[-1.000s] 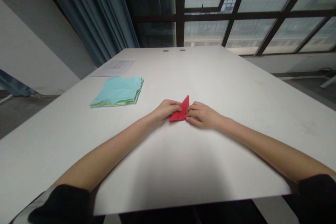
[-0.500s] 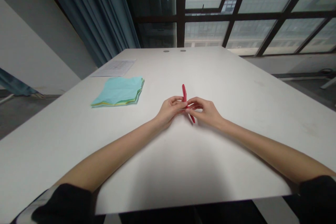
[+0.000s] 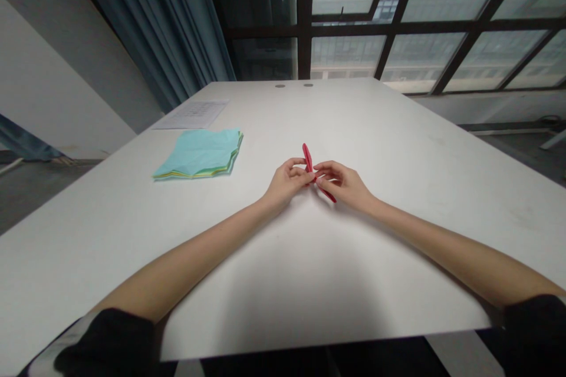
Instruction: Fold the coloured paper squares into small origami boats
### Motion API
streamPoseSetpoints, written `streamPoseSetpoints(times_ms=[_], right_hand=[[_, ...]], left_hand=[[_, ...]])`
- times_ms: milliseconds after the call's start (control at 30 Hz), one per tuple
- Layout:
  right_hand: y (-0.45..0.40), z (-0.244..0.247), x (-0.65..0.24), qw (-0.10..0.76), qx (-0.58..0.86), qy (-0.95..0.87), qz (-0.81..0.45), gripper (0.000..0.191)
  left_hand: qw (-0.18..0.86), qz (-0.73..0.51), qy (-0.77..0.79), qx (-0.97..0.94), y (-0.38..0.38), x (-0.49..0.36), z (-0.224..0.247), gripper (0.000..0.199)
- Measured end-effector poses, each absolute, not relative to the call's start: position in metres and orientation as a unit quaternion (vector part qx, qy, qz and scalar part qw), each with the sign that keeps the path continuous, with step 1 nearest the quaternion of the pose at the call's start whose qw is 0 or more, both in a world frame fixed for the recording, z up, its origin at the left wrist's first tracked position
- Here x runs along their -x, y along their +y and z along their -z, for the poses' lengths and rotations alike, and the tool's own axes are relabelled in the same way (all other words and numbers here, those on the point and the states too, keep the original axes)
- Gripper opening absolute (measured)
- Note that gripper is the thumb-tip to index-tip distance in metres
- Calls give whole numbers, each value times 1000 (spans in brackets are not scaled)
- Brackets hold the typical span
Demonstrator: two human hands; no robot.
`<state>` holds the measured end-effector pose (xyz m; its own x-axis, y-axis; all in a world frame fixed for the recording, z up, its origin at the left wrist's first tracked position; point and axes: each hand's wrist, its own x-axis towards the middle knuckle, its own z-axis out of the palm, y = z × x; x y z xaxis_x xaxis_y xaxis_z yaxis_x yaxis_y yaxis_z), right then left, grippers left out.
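A narrow red object [image 3: 308,156], perhaps folded paper or cloth, slants between my hands over the white table [image 3: 283,265]. Its upper end points away from me, and its lower end leans toward the right near my right palm. My left hand [image 3: 289,181] pinches its middle between thumb and fingers. Curled around the same middle part, my right hand [image 3: 342,182] has thumb and fingertips at the red piece, close to my left fingertips. The exact contact of the right fingertips is small in view.
A stack of light blue, yellow and green sheets [image 3: 201,152] lies on the left of the table. Behind it is a printed paper [image 3: 192,115]. Two round grey discs [image 3: 280,86] mark the far edge, before the windows and a blue curtain [image 3: 163,23].
The red piece has tilted: its upper end moved slightly left and its lower end swung right. My right fingers have shifted slightly and loosened a little around it.
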<state>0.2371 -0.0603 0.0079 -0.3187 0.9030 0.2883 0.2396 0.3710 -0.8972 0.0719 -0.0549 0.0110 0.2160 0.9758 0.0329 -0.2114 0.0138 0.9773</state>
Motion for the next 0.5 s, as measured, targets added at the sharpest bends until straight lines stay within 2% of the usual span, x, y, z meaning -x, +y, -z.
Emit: streamPoseSetpoints(times_ms=[500], right_hand=[[-62,-8,-239,402,391,-730,-392,27]], left_hand=[[548,-481,400,-556,-54,-68,-10,51]])
